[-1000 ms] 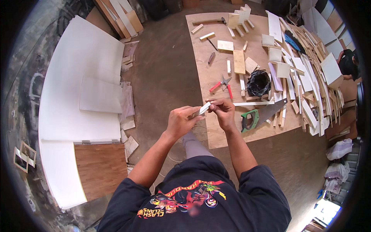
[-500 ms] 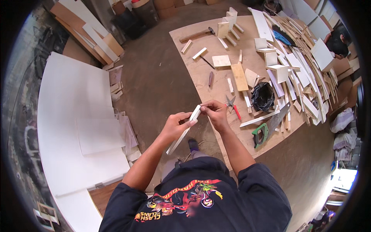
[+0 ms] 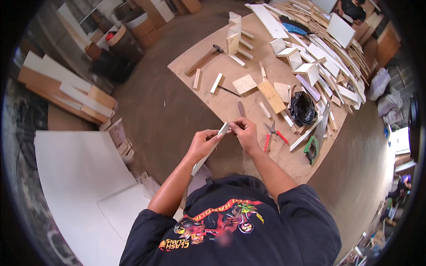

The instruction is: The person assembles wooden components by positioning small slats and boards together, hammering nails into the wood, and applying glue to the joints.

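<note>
A narrow white strip of wood (image 3: 205,160) slants up in front of my body, its far end raised above the table's near-left corner. My left hand (image 3: 205,142) is closed round its upper part, thumb along the face. The fingertips of my right hand (image 3: 244,132) pinch at the strip's upper end; whether anything small is between them is hidden. On the plywood table (image 3: 186,62), just beyond my right hand, lies a dark reddish tool handle (image 3: 241,108). Red-handled pruning shears (image 3: 276,135) rest open to its right.
A green-handled saw (image 3: 312,150) lies near the table's right edge beside a black bag-lined container (image 3: 302,110). A hammer (image 3: 204,60), wood blocks and a heap of offcuts (image 3: 341,57) cover the table farther off. White panels (image 3: 80,177) lie left. Another person (image 3: 353,11) sits far right.
My view has swung, so the table sits farther left and the white panels lower. Both hands keep hold of the strip, which has turned slightly.
</note>
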A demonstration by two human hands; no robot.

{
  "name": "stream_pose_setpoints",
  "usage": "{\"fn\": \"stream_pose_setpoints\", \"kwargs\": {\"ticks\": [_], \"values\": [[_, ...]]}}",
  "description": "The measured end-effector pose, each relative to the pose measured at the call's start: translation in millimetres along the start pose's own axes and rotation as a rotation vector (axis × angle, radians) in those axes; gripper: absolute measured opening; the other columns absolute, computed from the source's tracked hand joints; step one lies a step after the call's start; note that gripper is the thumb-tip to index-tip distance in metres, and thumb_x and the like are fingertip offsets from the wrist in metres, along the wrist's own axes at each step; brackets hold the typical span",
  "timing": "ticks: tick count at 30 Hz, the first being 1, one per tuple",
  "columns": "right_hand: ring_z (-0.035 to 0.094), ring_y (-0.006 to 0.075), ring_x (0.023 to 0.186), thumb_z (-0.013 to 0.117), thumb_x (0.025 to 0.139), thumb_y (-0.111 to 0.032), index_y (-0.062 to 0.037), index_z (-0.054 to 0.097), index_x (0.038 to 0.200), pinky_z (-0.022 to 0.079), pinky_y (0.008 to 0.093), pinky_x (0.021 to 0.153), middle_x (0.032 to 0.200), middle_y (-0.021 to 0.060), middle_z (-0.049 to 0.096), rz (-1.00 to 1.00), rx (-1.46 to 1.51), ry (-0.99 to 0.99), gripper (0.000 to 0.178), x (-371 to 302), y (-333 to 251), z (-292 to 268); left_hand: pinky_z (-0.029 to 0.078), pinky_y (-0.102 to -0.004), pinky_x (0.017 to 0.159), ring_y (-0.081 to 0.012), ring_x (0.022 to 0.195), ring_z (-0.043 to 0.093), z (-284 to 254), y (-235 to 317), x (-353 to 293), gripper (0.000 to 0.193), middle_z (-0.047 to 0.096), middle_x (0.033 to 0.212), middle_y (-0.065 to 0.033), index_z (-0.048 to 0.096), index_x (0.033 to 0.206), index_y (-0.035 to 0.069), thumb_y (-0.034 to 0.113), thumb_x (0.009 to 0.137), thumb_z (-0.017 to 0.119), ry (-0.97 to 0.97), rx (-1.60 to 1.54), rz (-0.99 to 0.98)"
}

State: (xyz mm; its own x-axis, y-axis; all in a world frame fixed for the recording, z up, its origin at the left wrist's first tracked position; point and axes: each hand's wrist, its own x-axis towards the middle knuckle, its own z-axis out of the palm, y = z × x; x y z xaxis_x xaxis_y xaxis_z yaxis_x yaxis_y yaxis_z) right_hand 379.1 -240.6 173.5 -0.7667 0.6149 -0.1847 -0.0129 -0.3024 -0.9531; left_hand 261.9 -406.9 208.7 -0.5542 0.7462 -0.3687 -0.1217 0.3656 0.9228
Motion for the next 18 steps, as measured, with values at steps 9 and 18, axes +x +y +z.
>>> {"fn": "stream_pose_setpoints", "kwargs": {"ticks": [9,18], "values": [[0.07,0.0121,0.078,0.068,0.104,-0.009,0.001,0.069,0.104,0.059,0.028,0.073,0.09,0.0074,0.074,-0.128,-0.011,0.518,0.01,53,25,16,0.056,-0.0393,0.069,-0.0254,0.074,0.071,-76,15,158,0.033,0.071,0.087,-0.0148,0.074,0.127,0.004,0.021,0.1,0.073,-0.15,0.429,0.128],[0.07,0.0116,0.081,0.071,0.103,-0.012,0.0004,0.071,0.099,0.056,0.0286,0.073,0.086,0.005,0.073,-0.019,-0.057,0.942,0.013,99,93,-24,0.057,-0.0473,0.081,-0.0375,0.093,0.071,-19,18,352,0.029,0.071,0.097,-0.0138,0.08,0.117,0.013,0.027,0.091,0.08,-0.405,0.887,0.641]]}}
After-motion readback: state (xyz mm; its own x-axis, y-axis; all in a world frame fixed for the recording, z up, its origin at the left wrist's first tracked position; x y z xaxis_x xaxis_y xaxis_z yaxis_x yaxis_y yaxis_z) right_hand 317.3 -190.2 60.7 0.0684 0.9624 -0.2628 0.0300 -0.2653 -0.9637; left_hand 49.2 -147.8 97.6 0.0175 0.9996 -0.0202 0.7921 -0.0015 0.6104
